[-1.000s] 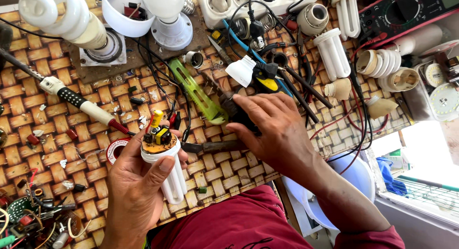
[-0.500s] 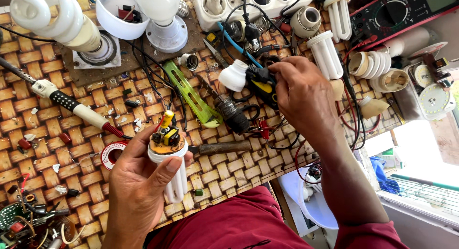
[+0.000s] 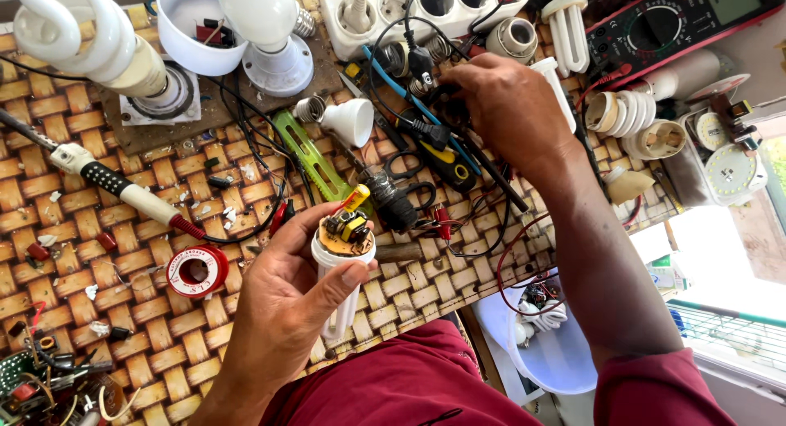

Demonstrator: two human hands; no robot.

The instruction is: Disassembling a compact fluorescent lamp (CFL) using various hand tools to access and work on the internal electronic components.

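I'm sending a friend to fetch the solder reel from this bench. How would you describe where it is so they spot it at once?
Start at the woven mat covering the bench, then find the soldering iron lying aslant on its left half. Just below the iron's red end, left of the left hand, lies the solder reel: the only flat red-and-white ring there, with an open hole in its middle.
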